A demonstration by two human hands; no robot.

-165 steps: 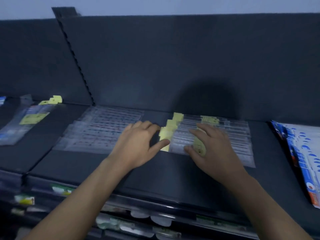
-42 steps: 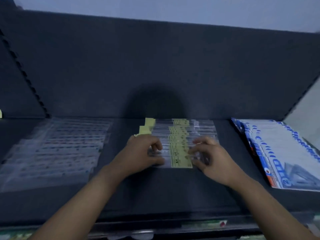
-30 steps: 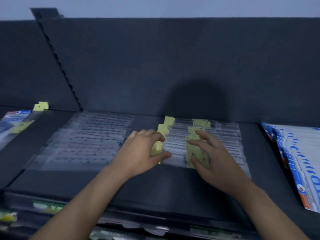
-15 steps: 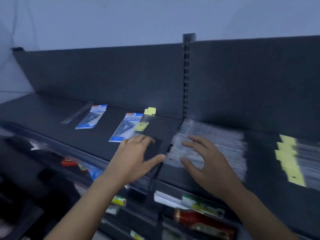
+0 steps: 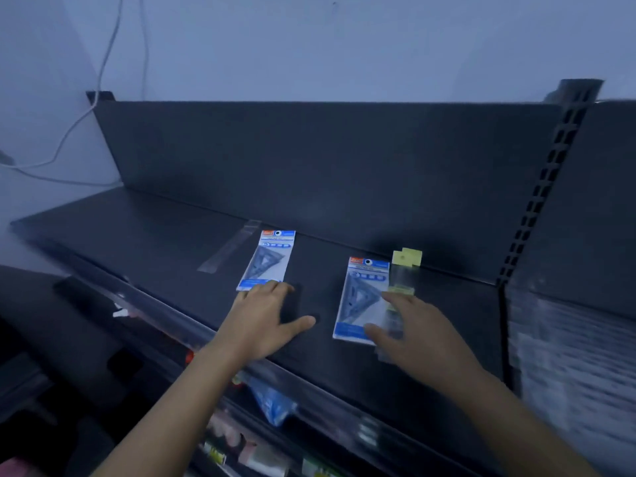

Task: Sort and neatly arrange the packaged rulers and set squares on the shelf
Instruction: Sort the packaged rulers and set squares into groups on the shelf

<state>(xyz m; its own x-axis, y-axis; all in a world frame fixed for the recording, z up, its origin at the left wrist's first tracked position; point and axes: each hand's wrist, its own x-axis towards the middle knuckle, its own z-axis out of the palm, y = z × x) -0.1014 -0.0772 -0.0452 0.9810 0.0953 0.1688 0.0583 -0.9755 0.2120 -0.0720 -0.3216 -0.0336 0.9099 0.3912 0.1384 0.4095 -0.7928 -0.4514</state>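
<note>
The open left hand (image 5: 265, 321) touches the near end of one blue set-square pack (image 5: 266, 259) on the shelf (image 5: 137, 235), while the open right hand (image 5: 413, 332) spreads over a second set-square pack (image 5: 361, 297) and the yellow-tagged ruler pack (image 5: 402, 273) beside it.

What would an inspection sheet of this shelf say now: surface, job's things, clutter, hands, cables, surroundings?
Surface: dark shelf, flat.
Job's things: left set square pack and right set square pack lie flat, apart; clear ruler pack left of them; yellow-tagged pack beside the right one; blurred stack of clear packs in the next bay.
Clutter: nothing seen.
Hands: left hand open, fingertips at the left pack's near edge; right hand open, over the right pack's near corner.
Cables: white cable on the wall, off the shelf.
Surroundings: pale wall; blurred goods below the shelf.
</note>
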